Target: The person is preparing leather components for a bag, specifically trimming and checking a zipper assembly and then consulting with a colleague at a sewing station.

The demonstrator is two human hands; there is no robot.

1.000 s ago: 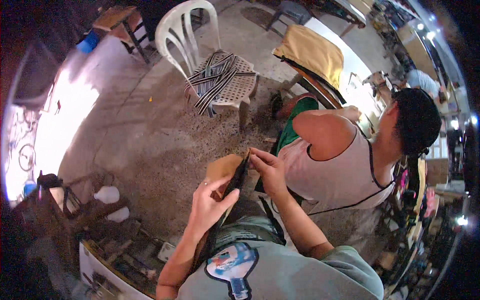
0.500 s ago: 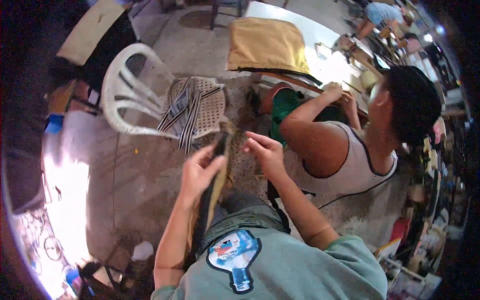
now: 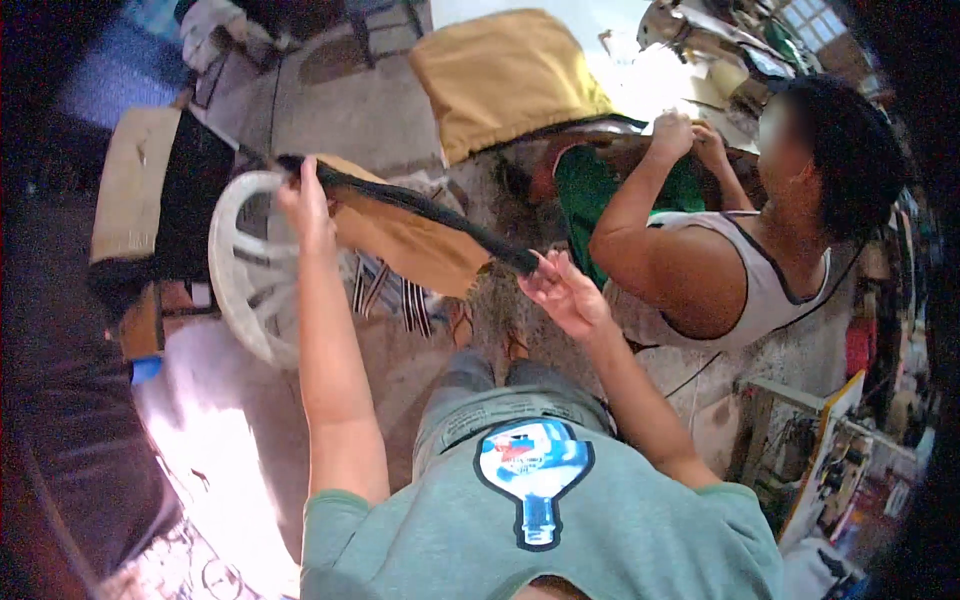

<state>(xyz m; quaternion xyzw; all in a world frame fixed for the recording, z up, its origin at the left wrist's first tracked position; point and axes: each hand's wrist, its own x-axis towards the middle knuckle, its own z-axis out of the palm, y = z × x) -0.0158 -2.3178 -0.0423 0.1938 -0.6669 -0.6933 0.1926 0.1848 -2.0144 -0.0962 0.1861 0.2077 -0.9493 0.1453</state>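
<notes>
A tan piece of cloth [image 3: 410,240] with a black band [image 3: 430,208] along its upper edge hangs stretched in front of me, slanting down to the right. My left hand [image 3: 310,205] grips the far left end of the band, fingers wrapped round it. At the lower right end, my right hand [image 3: 572,298] pinches the band's tip between thumb and finger, its other fingers loosely spread. Behind the cloth, partly hidden, stands a white plastic chair [image 3: 238,270] with black-and-white striped straps [image 3: 385,295] on its seat.
To my right sits a person [image 3: 700,270] in a light sleeveless top, hands at a bright table. Another tan cloth piece [image 3: 510,80] lies over that table's near corner. Beige and black material [image 3: 140,180] is at the left. A framed panel [image 3: 825,450] stands at the lower right.
The cloth hung narrow from my left hand and now spreads out between both hands. My left hand has moved up and left; my right hand has taken hold of the other end. The view has shifted.
</notes>
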